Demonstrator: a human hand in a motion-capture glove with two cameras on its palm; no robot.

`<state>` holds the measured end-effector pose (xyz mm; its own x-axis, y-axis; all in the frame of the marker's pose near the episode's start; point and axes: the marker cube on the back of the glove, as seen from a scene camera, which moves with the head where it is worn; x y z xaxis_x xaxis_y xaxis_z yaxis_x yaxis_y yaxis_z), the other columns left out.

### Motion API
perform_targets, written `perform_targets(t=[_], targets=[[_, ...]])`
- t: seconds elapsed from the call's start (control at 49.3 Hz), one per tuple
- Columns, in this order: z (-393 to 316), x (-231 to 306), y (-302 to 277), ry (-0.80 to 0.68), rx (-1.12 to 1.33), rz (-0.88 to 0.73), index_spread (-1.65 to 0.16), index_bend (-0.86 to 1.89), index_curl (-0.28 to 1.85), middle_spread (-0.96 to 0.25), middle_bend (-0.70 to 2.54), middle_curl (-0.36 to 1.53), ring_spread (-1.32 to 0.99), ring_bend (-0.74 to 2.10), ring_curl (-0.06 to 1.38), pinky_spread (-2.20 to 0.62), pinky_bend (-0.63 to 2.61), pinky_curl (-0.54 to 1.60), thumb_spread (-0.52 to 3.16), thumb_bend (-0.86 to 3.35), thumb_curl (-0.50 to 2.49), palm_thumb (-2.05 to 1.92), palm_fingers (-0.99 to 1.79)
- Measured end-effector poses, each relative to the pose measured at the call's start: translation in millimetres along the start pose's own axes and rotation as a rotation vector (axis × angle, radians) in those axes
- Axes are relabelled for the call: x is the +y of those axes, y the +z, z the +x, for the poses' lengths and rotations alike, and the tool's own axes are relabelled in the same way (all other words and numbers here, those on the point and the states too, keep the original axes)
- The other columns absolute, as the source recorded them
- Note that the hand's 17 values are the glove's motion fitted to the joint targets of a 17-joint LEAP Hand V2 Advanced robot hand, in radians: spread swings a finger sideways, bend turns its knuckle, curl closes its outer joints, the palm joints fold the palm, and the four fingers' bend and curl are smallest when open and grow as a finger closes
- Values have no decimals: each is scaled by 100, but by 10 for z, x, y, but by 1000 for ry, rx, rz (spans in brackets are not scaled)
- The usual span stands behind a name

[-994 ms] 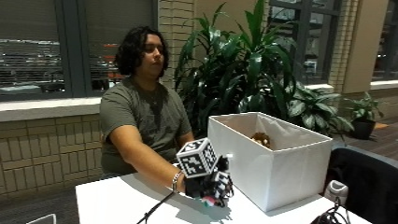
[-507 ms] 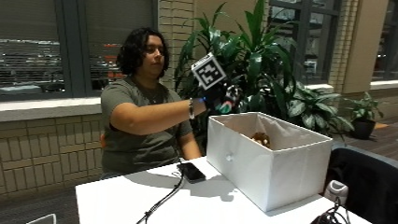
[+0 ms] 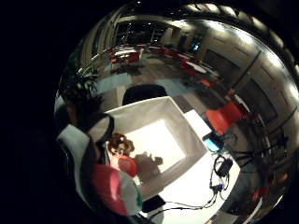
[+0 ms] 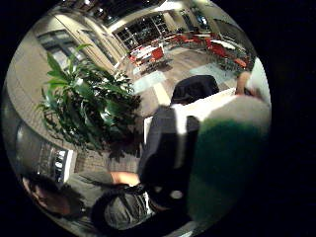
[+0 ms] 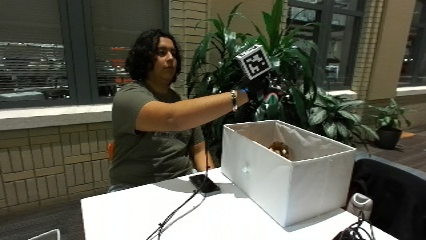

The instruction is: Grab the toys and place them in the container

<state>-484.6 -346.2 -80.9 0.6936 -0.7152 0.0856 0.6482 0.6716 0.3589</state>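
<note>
Outside view: person seated behind a white table (image 5: 133, 220), gloved right hand (image 5: 261, 90) raised above the open top of one white container (image 5: 286, 170). Hand is mostly hidden, so the fingers can't be read from here. A bit of green and white shows just under the hand, a toy (image 5: 269, 106), largely lost against the plant (image 5: 286, 60) behind it. Inside the container one brown toy (image 5: 279, 148) peeks over the near wall; only its top shows. One black phone (image 5: 204, 183) lies flat on the table beside the container's end wall.

Little finger side palm view: looks down into the container (image 3: 184, 122) from above. The held toy (image 3: 117, 189) fills the edge close to the palm: red, white, green, cut off by the frame. Dark glove parts wrap beside it. On the container floor: brown toy (image 3: 119, 142) with one red piece (image 3: 127, 164) touching it; can't tell if that's one toy or two. Their shadow falls on the white floor.

Thumb side palm view: mostly blocked by the held toy (image 4: 222, 163), green and whitish, with black glove (image 4: 168, 158) curled against it. Fingers are grasping it. Container almost entirely hidden here, only a sliver of rim.

Counts: one container, one toy in hand, at least one toy inside.
</note>
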Motion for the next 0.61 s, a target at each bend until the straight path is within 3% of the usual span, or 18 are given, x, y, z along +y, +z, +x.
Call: perform_targets(t=[0.081,0.162,0.183,0.365,0.507,0.608], targets=[[30,81,14,24,29,-103,-30,51,93,-22,103,77,-31,129,58,-41,98,46,131,-12,15,-18,100],[176,255,-40,101,61,-197,-32,38,91,-24,83,71,-32,121,59,-30,89,47,103,-15,15,-23,27],[241,319,-63,129,80,-212,-32,40,92,-25,82,70,-31,117,59,-27,88,48,98,-15,15,-23,22],[531,1206,-458,83,-66,-333,-38,19,73,-25,75,61,-31,101,45,-11,80,37,77,-15,15,-22,13],[1050,2123,-602,9,367,-367,-39,18,68,-24,66,56,-30,98,42,-5,81,36,74,-14,15,-20,12],[792,2748,-634,90,160,-369,-40,19,65,-24,64,54,-30,96,40,-3,80,35,75,-14,15,-20,15]])
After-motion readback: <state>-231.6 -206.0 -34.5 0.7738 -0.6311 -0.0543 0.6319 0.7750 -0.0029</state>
